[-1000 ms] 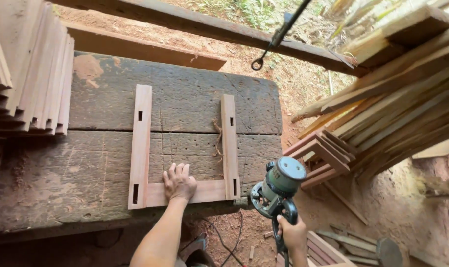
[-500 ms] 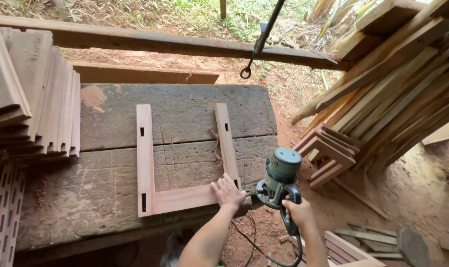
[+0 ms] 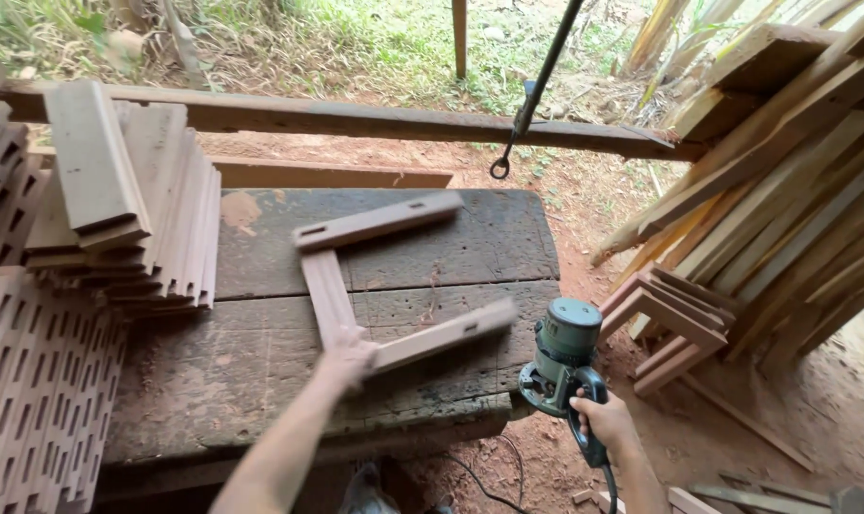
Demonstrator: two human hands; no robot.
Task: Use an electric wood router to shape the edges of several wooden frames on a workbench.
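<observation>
Turning the frame on the bench called for a firm grip at the corner joint, where the blurred left hand grasped it, keeping the rails flat and clear of the slats; the right hand clenched the router handle off the bench edge.

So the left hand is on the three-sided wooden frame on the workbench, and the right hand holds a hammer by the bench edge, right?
Not quite: the head view shows the right hand holding a green electric router, not a hammer. The left hand is on the wooden frame on the workbench.
</observation>
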